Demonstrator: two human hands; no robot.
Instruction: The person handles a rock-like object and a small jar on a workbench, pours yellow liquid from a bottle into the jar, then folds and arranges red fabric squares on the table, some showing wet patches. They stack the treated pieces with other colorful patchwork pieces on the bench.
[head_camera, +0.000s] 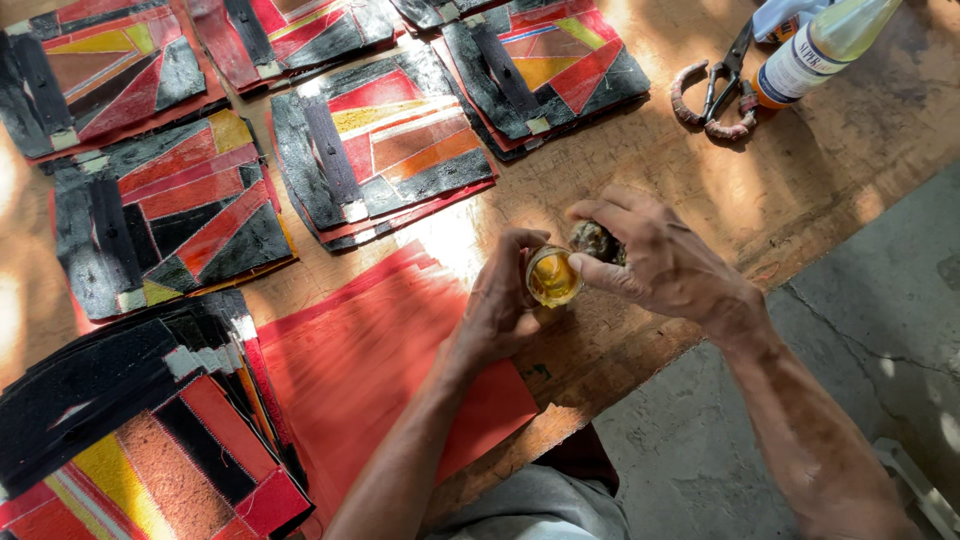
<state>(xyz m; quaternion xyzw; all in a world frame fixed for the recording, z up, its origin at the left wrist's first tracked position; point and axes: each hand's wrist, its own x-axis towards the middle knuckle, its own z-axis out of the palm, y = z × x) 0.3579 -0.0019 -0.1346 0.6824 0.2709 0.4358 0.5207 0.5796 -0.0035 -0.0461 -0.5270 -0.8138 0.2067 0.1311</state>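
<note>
Wooden worktable (800, 190), worn brown plank top, takes up most of the view, with stacks of patchwork leather panels in black, red, orange and yellow (375, 150) spread over its far and left side, and a plain red leather sheet (350, 370) lying flat just this side of them. Top right there's a clear plastic bottle of yellowish liquid (815, 50) lying tilted, right beside a pair of scissors with wrapped handles (722, 95). Down to the small stuff: left hand (500, 310) is clenched around a small round jar of amber-yellow stuff (552, 277), held above the table's near edge, mouth tipped toward the camera. Right hand (665, 265) pinches a dark grimy lid-like piece (597, 241), touching the jar's upper right rim. So the jar's open mouth sits just left of and below the right fingers, both hands practically together.
</note>
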